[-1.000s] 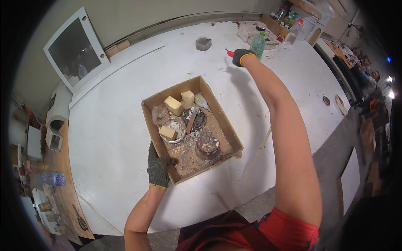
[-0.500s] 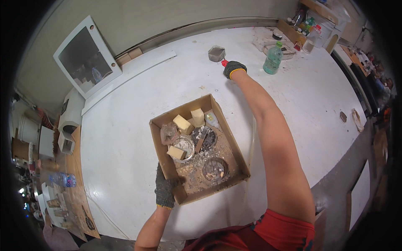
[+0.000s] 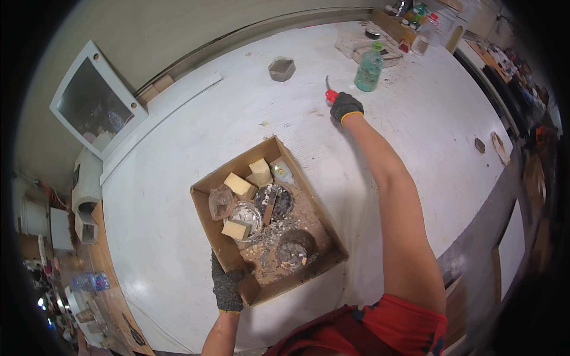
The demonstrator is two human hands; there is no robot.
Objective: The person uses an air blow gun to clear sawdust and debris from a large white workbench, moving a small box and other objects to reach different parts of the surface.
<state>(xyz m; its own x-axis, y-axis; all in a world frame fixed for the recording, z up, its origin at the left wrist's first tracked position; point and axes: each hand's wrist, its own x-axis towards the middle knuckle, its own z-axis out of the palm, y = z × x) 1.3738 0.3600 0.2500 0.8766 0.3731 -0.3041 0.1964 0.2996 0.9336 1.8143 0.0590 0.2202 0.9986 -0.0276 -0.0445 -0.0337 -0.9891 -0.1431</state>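
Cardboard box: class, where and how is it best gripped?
Probably by both long walls, from left and right: the open-topped box has upright walls, and yellow blocks inside favor balanced support. The left hand grips its near left corner.

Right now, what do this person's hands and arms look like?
The left hand and right hand wear dark grey knitted gloves with yellow cuff edges. Both forearms are bare; a dark-patched red fabric sleeve shows on the right arm.
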